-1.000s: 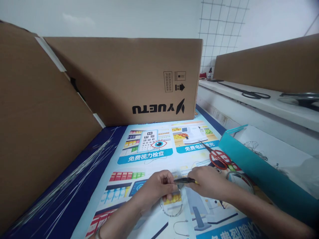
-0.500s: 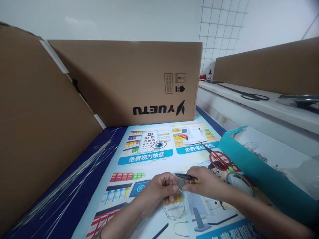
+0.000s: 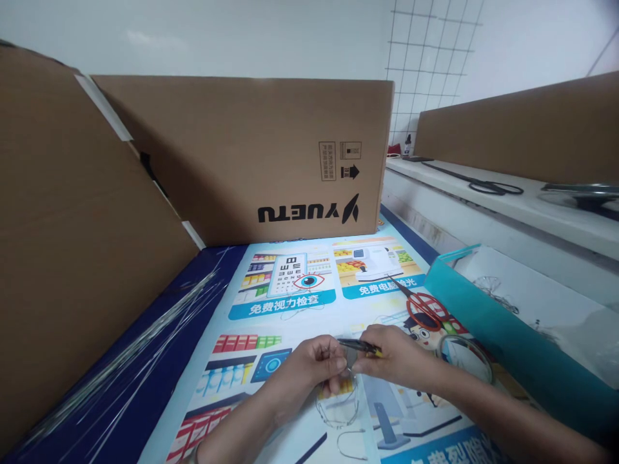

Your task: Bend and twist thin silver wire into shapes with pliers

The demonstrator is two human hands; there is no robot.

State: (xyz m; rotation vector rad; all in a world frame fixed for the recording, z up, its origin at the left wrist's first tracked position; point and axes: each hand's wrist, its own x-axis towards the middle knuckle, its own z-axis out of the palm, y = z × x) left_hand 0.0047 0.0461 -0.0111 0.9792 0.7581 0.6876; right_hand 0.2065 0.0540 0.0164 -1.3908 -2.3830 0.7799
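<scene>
My right hand [image 3: 399, 353] is closed around small pliers [image 3: 355, 345] with dark jaws and a bit of yellow on the handle, the tips pointing left. Pinched in my left hand [image 3: 322, 362], just left of the right one, is a thin wire piece [image 3: 349, 422] whose loop hangs below the fingers. Exactly where the fingers grip it is hard to make out. A separate bent wire [image 3: 339, 444] lies on the printed sheet [image 3: 271, 322], nearer to me. Another faint wire [image 3: 300, 314] rests farther up the sheet.
Red-handled scissors [image 3: 425, 308] and a round clear dish [image 3: 465, 357] lie to the right. Beside them stands a teal box [image 3: 512, 341] with wire pieces inside. Long thin wires [image 3: 140, 348] lie at left. Cardboard panels [image 3: 232, 148] rise behind; black scissors [image 3: 488, 187] rest on a ledge.
The pliers have shifted slightly to the left and tilted a little in my right hand. My left hand stays nearly in place.
</scene>
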